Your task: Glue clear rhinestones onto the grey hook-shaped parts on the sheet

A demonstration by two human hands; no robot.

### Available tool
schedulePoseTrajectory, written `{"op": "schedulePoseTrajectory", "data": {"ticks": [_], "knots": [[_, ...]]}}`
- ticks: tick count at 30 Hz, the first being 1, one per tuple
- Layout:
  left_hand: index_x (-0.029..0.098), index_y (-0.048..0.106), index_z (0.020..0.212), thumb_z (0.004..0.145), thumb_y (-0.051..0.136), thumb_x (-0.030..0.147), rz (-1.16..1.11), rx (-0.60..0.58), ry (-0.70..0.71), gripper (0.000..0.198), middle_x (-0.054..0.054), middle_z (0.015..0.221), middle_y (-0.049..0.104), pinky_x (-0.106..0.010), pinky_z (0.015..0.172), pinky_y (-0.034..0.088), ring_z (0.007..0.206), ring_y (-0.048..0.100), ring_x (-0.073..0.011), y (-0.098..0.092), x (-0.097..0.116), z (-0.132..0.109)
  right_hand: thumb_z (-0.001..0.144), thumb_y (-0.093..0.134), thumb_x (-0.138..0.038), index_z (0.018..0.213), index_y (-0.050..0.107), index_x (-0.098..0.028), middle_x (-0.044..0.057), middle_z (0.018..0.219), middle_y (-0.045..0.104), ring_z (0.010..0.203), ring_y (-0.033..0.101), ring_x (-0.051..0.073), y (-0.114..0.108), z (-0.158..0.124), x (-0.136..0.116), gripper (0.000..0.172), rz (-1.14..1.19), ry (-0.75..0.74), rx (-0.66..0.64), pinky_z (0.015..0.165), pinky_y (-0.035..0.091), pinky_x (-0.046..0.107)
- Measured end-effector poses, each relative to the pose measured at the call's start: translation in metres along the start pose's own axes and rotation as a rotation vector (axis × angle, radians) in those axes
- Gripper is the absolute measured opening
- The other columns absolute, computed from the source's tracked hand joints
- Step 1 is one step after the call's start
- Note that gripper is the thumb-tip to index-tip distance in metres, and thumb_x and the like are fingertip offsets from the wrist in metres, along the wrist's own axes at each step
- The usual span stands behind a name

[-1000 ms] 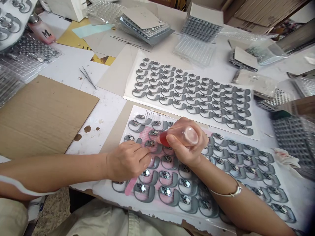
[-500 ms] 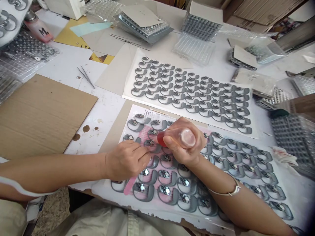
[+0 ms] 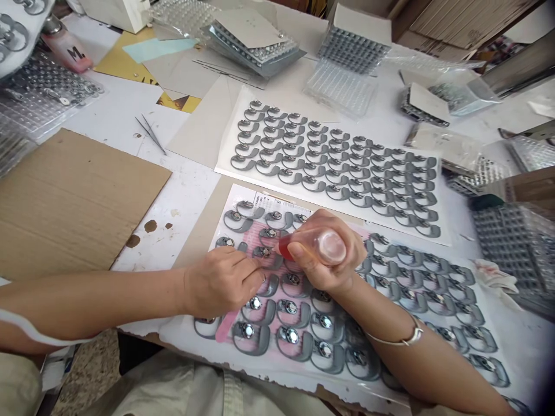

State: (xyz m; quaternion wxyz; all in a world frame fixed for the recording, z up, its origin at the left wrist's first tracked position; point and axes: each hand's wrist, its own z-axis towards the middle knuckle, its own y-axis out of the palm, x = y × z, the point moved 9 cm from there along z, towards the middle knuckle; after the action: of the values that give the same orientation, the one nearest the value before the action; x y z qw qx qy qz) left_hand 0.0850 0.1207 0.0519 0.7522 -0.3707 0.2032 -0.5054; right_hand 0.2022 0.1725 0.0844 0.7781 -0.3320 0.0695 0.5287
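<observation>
My right hand (image 3: 336, 251) is wrapped round a small translucent squeeze bottle (image 3: 332, 247), tipped with its base towards me and its red end pointing left. The red end is close to a grey curved piece with a shiny metal setting (image 3: 264, 252). My left hand (image 3: 225, 280) is closed, its fingertips low beside the same piece. From beneath it sticks out a pink flat stick (image 3: 224, 327), apparently in its grip; the other end is hidden. Rows of similar grey pieces lie under both hands on a plastic-covered printed sheet (image 3: 271, 202).
Behind lies a white board (image 3: 225, 162) with more grey pieces in rows. To the left are brown cardboard (image 3: 78, 202), tweezers (image 3: 151, 134) and a bottle marked M (image 3: 69, 49). Trays of shiny parts (image 3: 353, 49) stand at the back; a crumpled tissue (image 3: 496, 277) lies right.
Hardly anything differs. Both hands keep their places, with the bottle's red end a touch further right; the view has shifted slightly.
</observation>
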Motion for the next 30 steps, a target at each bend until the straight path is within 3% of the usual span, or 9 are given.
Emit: {"op": "schedulePoseTrajectory", "data": {"ticks": [18, 30], "knots": [[0.012, 0.062, 0.074, 0.087, 0.053, 0.009, -0.054, -0.006, 0.003, 0.016, -0.006, 0.072, 0.070, -0.026, 0.049, 0.049, 0.060, 0.062, -0.0150, -0.001, -0.004, 0.000, 0.077, 0.067, -0.021, 0.083, 0.059, -0.022, 0.001, 0.061, 0.064, 0.049, 0.058, 0.017, 0.000, 0.003, -0.008, 0.010, -0.041, -0.048, -0.025, 0.041, 0.047, 0.032], [0.013, 0.064, 0.084, 0.088, 0.049, 0.013, -0.214, -0.116, -0.068, 0.016, -0.007, 0.077, 0.069, -0.027, 0.065, 0.057, 0.070, 0.066, -0.0153, 0.014, -0.021, -0.008, 0.078, 0.066, -0.025, 0.082, 0.059, -0.023, 0.001, 0.059, 0.062, 0.047, 0.057, 0.018, 0.000, 0.003, -0.010, 0.008, -0.108, -0.063, -0.040, 0.037, 0.045, 0.032]]}}
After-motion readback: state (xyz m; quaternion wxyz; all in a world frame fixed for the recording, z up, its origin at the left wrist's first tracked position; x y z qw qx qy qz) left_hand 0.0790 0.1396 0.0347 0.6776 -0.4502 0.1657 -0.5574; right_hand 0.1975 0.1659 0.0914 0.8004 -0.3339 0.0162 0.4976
